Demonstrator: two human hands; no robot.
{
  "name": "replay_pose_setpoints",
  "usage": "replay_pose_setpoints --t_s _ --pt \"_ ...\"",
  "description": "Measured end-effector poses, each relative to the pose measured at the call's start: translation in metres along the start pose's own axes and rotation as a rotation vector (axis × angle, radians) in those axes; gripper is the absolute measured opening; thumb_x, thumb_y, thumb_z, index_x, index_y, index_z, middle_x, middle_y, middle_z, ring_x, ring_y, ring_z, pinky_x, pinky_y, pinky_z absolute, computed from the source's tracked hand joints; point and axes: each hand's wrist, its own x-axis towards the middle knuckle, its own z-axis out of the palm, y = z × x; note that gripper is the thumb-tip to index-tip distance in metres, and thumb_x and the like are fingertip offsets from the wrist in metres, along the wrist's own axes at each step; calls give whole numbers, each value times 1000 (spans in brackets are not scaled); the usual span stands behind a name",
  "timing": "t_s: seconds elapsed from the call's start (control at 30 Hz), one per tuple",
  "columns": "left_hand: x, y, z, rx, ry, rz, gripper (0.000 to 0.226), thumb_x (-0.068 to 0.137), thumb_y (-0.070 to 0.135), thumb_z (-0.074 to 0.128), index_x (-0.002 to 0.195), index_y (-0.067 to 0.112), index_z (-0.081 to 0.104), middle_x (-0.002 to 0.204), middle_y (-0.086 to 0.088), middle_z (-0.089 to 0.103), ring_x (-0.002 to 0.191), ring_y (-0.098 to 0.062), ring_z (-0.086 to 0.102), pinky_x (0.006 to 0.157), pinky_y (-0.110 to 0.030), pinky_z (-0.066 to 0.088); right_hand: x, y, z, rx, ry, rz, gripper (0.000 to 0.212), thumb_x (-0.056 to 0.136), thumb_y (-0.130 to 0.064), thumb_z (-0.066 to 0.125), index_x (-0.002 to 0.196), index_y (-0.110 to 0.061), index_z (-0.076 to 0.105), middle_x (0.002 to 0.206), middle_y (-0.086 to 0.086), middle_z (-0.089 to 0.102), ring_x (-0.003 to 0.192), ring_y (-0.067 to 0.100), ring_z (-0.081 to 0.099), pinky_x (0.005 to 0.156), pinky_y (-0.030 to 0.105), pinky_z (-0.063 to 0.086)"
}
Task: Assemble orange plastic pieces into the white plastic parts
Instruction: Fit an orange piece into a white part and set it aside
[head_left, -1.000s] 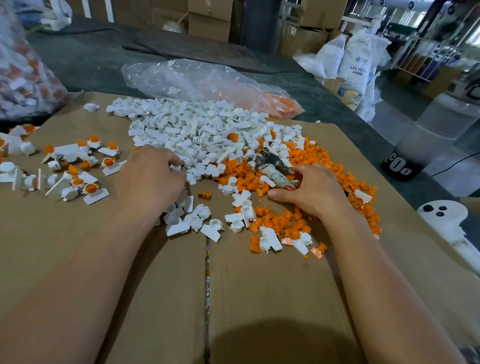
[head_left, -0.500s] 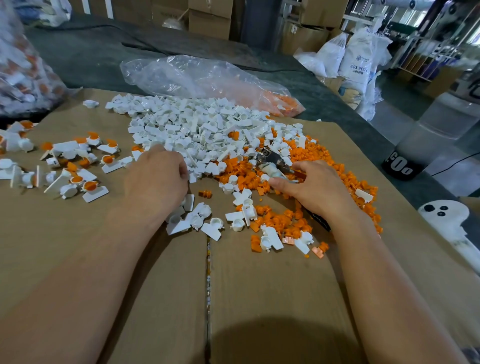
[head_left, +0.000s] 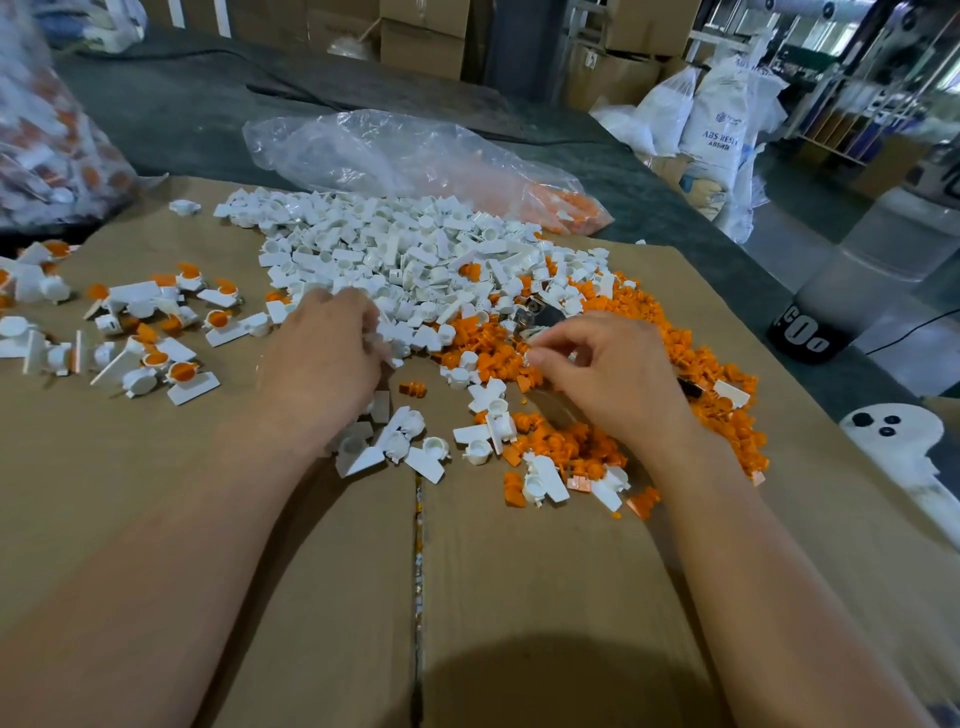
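A big heap of white plastic parts (head_left: 405, 260) lies mid-cardboard, and a spread of small orange pieces (head_left: 649, 343) lies to its right. My left hand (head_left: 322, 364) is palm down at the heap's near edge, its fingertips curled round a white part. My right hand (head_left: 613, 379) hovers over the orange pieces with thumb and fingers pinched on a small piece, mostly hidden. A metal tool (head_left: 540, 314) with a dark handle lies under that hand. Finished white parts with orange inserts (head_left: 156, 358) sit at the left.
The work surface is flattened cardboard (head_left: 519, 597) with a seam down the middle. A clear plastic bag (head_left: 395, 156) with orange pieces lies behind the heap, and another filled bag (head_left: 47, 140) lies far left. A white ghost-shaped object (head_left: 904, 447) sits at the right edge.
My right hand has lifted off the tool and drawn its fingers into a pinch over the orange pieces. My left hand has shifted slightly forward into the white heap.
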Motion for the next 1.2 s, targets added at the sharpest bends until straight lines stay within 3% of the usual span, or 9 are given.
replay_pose_setpoints --t_s 0.07,0.2,0.4,0.53,0.67,0.77,0.93,1.07,1.2 --pt "-2 4 -4 -181 73 18 23 91 15 58 114 15 55 102 3 56 90 -15 53 75 -25 39 0 -3 4 -113 -95 -5 15 85 -29 63 97 -24 70 96 -4 65 84 9 56 75 29 47" --pt "-9 15 -10 -501 23 11 26 86 13 65 103 30 54 87 21 52 74 2 53 59 -12 37 0 -6 9 -309 -182 1 23 87 -24 61 109 -28 66 108 -3 62 99 17 56 75 27 42" --pt "-17 26 -11 -720 -107 -13 30 77 10 73 91 34 61 89 7 62 69 -2 59 52 1 40 -1 -10 13 -363 -228 22 26 89 -23 58 115 -27 62 109 0 57 101 20 54 73 31 44" --pt "-19 28 -13 -822 -141 -39 30 71 6 76 85 29 65 89 -2 65 68 -6 60 56 -4 45 -2 -7 11 -308 -258 39 27 92 -18 52 118 -24 59 108 2 52 100 19 51 73 29 42" --pt "-19 28 -12 -862 -157 -40 30 70 5 77 84 28 66 77 1 59 60 -4 57 58 -9 50 -2 -4 6 -154 -246 78 35 96 -15 44 130 -21 49 110 2 43 93 11 41 72 23 31" --pt "-20 28 -12 -864 -161 -38 33 69 2 76 80 31 66 74 0 56 52 1 56 54 -11 50 -3 -5 5 -58 -195 60 29 95 -16 47 122 -22 55 101 -4 40 87 6 38 69 18 30" --pt "-20 31 -12 -948 -212 -124 22 76 -4 69 74 18 67 66 -2 68 62 -12 69 61 -18 56 -4 -14 5 130 -56 15 16 86 -12 62 92 -26 56 83 -15 47 74 0 47 64 3 37" --pt "-20 32 -12 -963 -240 -159 17 77 -6 66 71 10 67 53 2 65 51 -10 65 49 -16 52 -9 -23 3 368 40 20 21 77 -17 73 73 -31 58 71 -8 59 62 3 54 59 11 46" --pt "-22 34 -10 -1018 -270 -169 14 77 -11 65 72 1 58 68 -16 65 56 -18 69 59 -27 58 -11 -32 3 556 62 38 26 77 -9 71 74 -32 59 70 -6 63 67 14 64 65 29 56"
